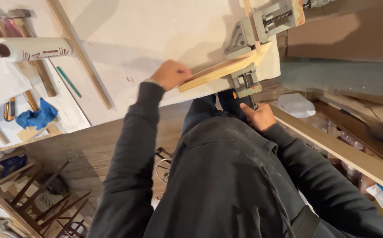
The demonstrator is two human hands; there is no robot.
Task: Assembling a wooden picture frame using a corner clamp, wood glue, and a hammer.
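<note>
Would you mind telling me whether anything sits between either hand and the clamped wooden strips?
Nothing visible does. The left hand already rests on the end of the wooden strip, and the right hand is at the screw handle under the grey corner clamp.

From my remote seat I see warm, fairly dim indoor light. The pale tabletop (134,39) across the upper frame is brightest, with soft arm-shaped shadows on it. The lower left and right edges fall into murk. The left hand (170,74) is slightly motion-blurred. Straight lines bend near the frame edges. No harsh glare.
</note>
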